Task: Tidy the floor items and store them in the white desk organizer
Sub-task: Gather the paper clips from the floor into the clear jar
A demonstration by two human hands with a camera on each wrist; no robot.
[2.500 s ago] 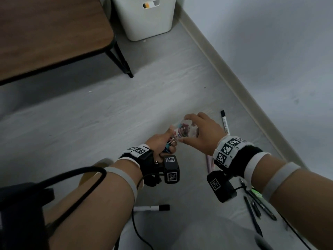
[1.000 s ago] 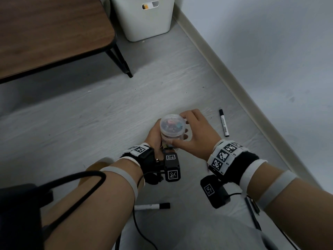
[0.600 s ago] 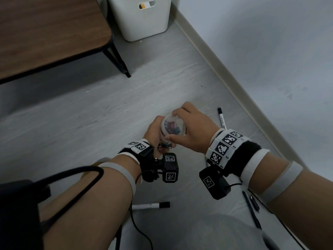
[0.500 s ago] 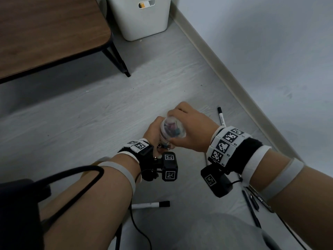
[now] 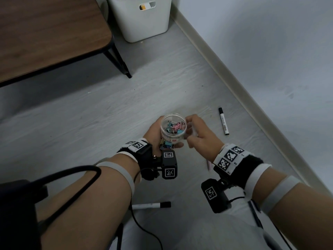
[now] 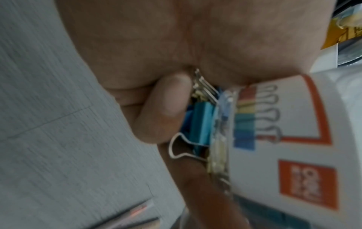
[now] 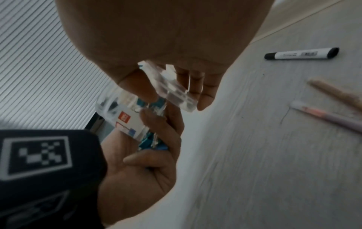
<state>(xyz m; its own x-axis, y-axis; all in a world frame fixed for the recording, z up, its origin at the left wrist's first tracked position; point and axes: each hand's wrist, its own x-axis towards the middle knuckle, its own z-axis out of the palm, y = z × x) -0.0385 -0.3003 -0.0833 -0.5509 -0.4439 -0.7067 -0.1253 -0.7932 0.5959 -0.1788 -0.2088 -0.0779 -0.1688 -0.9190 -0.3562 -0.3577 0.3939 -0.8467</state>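
The wooden table [image 5: 45, 33] ran off the top-left edge, well away from the clear clip tub [image 5: 173, 129], so only part of its top and one dark leg showed. Beyond the tub, against the wall, stood the white desk organizer [image 5: 144, 20], its rim cut off at the top, contents unreadable. Down at the tub itself, over the grey floor [image 5: 90, 114], the left hand [image 5: 155, 136] had its grip curled round the tub's labelled wall, lid off, coloured binder clips [image 5: 173, 127] showing inside. More loose clips [image 6: 199, 122], blue ones, were tucked under the tub in that same palm, a finger [image 6: 166, 111] pressed against them; how many, I couldn't tell. Just right of the tub, the right hand [image 5: 200, 138] pinched the clear lid [image 7: 172, 89] between thumb and fingertips, barely visible from above, plain from the right wrist. Right of the tub lay a white marker [image 5: 223, 121] on the floor; nearer the body than the tub, a second marker [image 5: 151, 205], its end hidden by the forearm. A pink pen [image 7: 329, 119] lay blurred near the right hand, and dark pens [image 5: 255, 215] poked out half-hidden beneath the right arm.
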